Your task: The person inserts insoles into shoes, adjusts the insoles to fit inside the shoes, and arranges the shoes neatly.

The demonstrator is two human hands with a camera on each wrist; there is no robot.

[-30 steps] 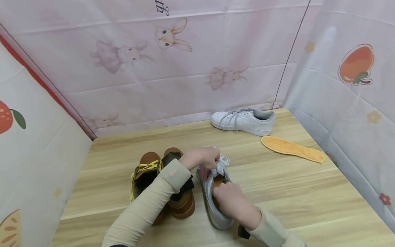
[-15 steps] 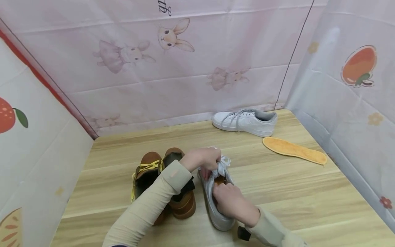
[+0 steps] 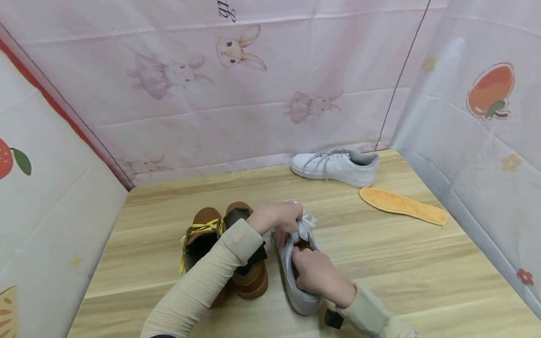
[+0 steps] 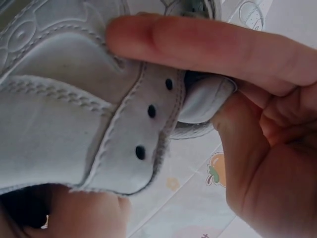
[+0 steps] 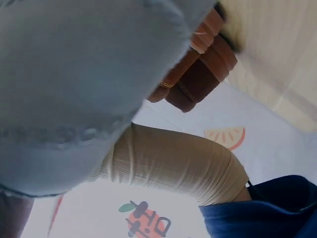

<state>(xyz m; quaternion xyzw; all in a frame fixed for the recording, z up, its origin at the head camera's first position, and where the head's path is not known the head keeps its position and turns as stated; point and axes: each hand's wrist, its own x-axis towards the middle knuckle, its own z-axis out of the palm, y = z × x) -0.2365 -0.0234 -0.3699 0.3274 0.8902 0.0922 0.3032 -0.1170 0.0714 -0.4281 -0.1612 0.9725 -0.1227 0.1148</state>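
A white sneaker (image 3: 302, 300) stands on the wooden table, heel toward me. My left hand (image 3: 281, 216) grips it at the laced upper. In the left wrist view, the thumb (image 4: 242, 148) lies at the tongue (image 4: 203, 101) and a straight finger (image 4: 198, 44) runs along the outside by the lace holes. My right hand (image 3: 317, 272) reaches into the shoe opening, its fingertips hidden inside. A bit of orange-brown insole (image 3: 302, 244) shows ahead of it. White laces (image 3: 307, 220) bunch loosely at the front. The sneaker's heel (image 5: 74, 79) fills much of the right wrist view.
A pair of brown boots (image 3: 250, 284) with yellow laces stands left of the sneaker, partly under my left forearm. Farther back are a second white sneaker (image 3: 336, 169) and an orange insole (image 3: 401, 205). Printed cloth walls (image 3: 253, 112) enclose the table (image 3: 380, 249).
My right hand has moved slightly within the shoe, and less of the orange insole shows around it. The left hand keeps its grip on the upper. The head view has shifted a little.
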